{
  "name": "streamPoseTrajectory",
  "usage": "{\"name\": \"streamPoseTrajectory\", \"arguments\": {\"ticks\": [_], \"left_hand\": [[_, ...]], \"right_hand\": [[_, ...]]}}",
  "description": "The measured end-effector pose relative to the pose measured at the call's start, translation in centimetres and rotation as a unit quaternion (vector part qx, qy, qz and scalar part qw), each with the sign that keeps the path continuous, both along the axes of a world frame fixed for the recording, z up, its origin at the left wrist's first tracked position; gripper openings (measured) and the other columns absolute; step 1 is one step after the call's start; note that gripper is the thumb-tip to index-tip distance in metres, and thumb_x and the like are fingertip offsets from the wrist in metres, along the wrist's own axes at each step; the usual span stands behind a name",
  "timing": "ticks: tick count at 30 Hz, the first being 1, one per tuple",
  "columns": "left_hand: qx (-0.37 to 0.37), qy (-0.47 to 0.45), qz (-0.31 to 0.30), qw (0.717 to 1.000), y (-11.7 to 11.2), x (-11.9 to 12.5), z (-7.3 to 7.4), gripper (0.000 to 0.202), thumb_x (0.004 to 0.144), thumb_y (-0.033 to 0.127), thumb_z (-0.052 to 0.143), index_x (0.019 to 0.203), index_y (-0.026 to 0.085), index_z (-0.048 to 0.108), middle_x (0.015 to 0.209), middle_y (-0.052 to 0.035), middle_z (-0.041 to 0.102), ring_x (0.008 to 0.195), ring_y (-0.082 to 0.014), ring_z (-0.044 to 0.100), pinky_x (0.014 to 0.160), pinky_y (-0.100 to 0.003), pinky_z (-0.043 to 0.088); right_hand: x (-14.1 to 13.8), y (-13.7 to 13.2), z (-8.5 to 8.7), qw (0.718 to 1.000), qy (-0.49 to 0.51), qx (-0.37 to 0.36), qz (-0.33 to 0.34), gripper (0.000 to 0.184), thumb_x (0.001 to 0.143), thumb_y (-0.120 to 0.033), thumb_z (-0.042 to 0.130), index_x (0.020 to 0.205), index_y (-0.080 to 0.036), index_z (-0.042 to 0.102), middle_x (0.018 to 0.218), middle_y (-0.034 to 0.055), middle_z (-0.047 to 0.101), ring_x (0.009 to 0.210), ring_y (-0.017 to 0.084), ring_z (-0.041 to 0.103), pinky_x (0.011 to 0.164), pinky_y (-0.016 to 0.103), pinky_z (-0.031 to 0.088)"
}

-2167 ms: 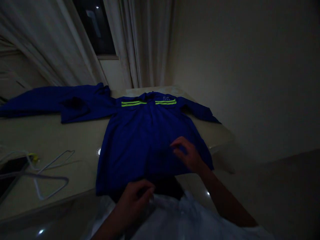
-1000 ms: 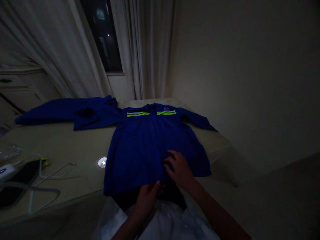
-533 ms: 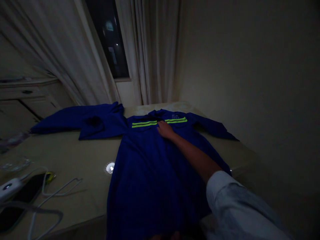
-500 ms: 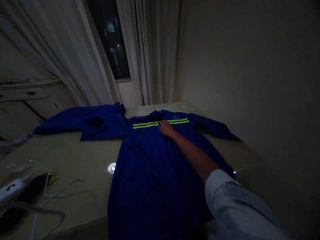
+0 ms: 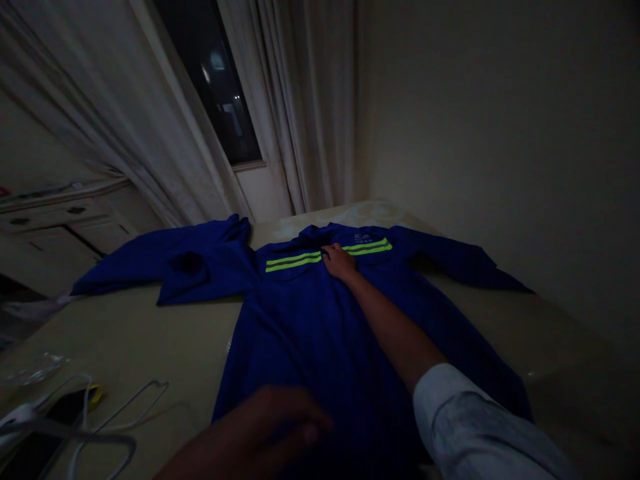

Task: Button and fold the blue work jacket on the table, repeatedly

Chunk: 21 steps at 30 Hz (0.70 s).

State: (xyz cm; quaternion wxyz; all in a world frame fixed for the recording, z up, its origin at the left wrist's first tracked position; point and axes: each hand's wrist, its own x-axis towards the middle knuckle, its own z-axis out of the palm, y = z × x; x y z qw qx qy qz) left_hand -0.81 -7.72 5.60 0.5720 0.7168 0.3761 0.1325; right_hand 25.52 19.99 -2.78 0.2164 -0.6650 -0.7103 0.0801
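A blue long-sleeved jacket (image 5: 310,320) with two neon-yellow chest stripes lies spread flat on a pale table (image 5: 150,340), collar toward the far wall. My right hand (image 5: 339,260) reaches far out and rests on the chest between the stripes, just below the collar, fingers curled down onto the cloth. Close to the camera, my left hand (image 5: 270,427) hovers over the jacket's lower hem; it is dark and blurred, so its fingers cannot be read.
A white wire hanger (image 5: 125,407), a white cable and a dark phone (image 5: 30,440) lie at the table's left front. Clear plastic sits at the left edge. Curtains and a dark window stand behind; a bare wall runs along the right.
My right hand went from the hem up to the chest stripes and stays there. My left hand has come back into view over the hem. The view has leaned forward.
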Motion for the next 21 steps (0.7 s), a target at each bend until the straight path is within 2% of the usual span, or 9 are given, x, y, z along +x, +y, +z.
{"name": "streamPoseTrajectory", "arguments": {"ticks": [2, 4, 5, 8, 10, 13, 16, 18, 21], "left_hand": [[0.1, 0.032, 0.018, 0.994, 6.0, 2.4, 0.1, 0.032, 0.099, 0.047, 0.057, 0.117, 0.032, 0.079, 0.115, -0.0044, 0.079, 0.109, -0.0266, 0.072, 0.095, -0.036, 0.055], [0.203, 0.055, 0.049, 0.976, 12.1, 5.3, -0.8, 0.033, 0.1, 0.042, 0.054, 0.11, 0.026, 0.08, 0.109, -0.0068, 0.08, 0.102, -0.0272, 0.074, 0.092, -0.035, 0.055], [0.258, 0.075, 0.072, 0.961, 15.0, 6.7, -1.5, 0.033, 0.099, 0.037, 0.053, 0.112, 0.023, 0.08, 0.112, -0.0087, 0.08, 0.104, -0.028, 0.074, 0.095, -0.035, 0.054], [0.373, 0.188, 0.111, 0.902, 22.1, 9.9, -4.3, 0.041, 0.1, 0.024, 0.045, 0.129, 0.014, 0.071, 0.134, -0.0162, 0.072, 0.125, -0.0296, 0.066, 0.11, -0.039, 0.046], [0.413, 0.249, 0.134, 0.866, 25.4, 10.9, -6.0, 0.047, 0.102, 0.025, 0.04, 0.142, 0.011, 0.062, 0.151, -0.0185, 0.06, 0.138, -0.0302, 0.057, 0.117, -0.043, 0.041], [0.428, 0.306, 0.164, 0.835, 28.0, 10.9, -8.0, 0.057, 0.105, 0.039, 0.038, 0.155, 0.015, 0.049, 0.165, -0.0164, 0.042, 0.152, -0.034, 0.04, 0.124, -0.054, 0.03], [0.422, 0.335, 0.157, 0.828, 28.6, 10.4, -9.2, 0.063, 0.104, 0.049, 0.036, 0.16, 0.02, 0.043, 0.168, -0.0146, 0.038, 0.156, -0.0361, 0.033, 0.126, -0.059, 0.021], [0.423, 0.338, 0.153, 0.827, 28.6, 10.2, -9.5, 0.064, 0.104, 0.051, 0.034, 0.16, 0.02, 0.043, 0.169, -0.0144, 0.037, 0.156, -0.0361, 0.033, 0.126, -0.06, 0.021], [0.424, 0.334, 0.155, 0.827, 28.4, 10.4, -9.5, 0.065, 0.104, 0.051, 0.033, 0.161, 0.021, 0.042, 0.169, -0.0149, 0.036, 0.156, -0.037, 0.032, 0.125, -0.063, 0.02]], "right_hand": [[0.0, -0.1, 0.0, 1.0, -0.022, 0.021, 0.006, 0.045, 0.104, -0.028, 0.047, 0.146, -0.026, 0.06, 0.139, 0.0101, 0.061, 0.124, 0.028, 0.055, 0.103, 0.038, 0.045], [0.0, -0.3, 0.0, 0.998, -0.046, 0.03, -0.006, 0.041, 0.103, -0.026, 0.047, 0.14, -0.02, 0.066, 0.138, 0.0131, 0.062, 0.125, 0.03, 0.052, 0.107, 0.04, 0.041], [-0.1, -0.4, 0.0, 0.998, -0.054, 0.031, -0.017, 0.039, 0.104, -0.028, 0.047, 0.135, -0.017, 0.068, 0.137, 0.0148, 0.062, 0.125, 0.03, 0.051, 0.108, 0.041, 0.04], [-0.2, -0.7, 0.0, 0.996, -0.066, 0.032, -0.049, 0.039, 0.105, -0.039, 0.049, 0.128, -0.015, 0.069, 0.135, 0.0175, 0.061, 0.125, 0.032, 0.05, 0.107, 0.044, 0.04], [-0.2, -0.9, 0.0, 0.994, -0.071, 0.041, -0.065, 0.04, 0.103, -0.041, 0.052, 0.131, -0.017, 0.067, 0.133, 0.0172, 0.062, 0.125, 0.032, 0.05, 0.104, 0.045, 0.041], [0.0, -0.9, -0.2, 0.991, -0.077, 0.055, -0.095, 0.044, 0.102, -0.029, 0.052, 0.144, -0.023, 0.058, 0.132, 0.0167, 0.062, 0.122, 0.031, 0.052, 0.101, 0.045, 0.042], [0.3, -0.9, -0.2, 0.99, -0.083, 0.067, -0.089, 0.048, 0.1, -0.019, 0.049, 0.146, -0.03, 0.059, 0.139, 0.0157, 0.058, 0.123, 0.031, 0.052, 0.1, 0.046, 0.041], [0.3, -0.7, -0.2, 0.991, -0.09, 0.075, -0.06, 0.045, 0.1, -0.018, 0.048, 0.14, -0.031, 0.064, 0.144, 0.0135, 0.055, 0.126, 0.032, 0.05, 0.101, 0.047, 0.041], [0.0, 0.0, -0.1, 0.993, -0.089, 0.058, -0.057, 0.038, 0.102, -0.023, 0.047, 0.132, -0.024, 0.069, 0.138, 0.0143, 0.06, 0.123, 0.033, 0.051, 0.101, 0.048, 0.041]]}}
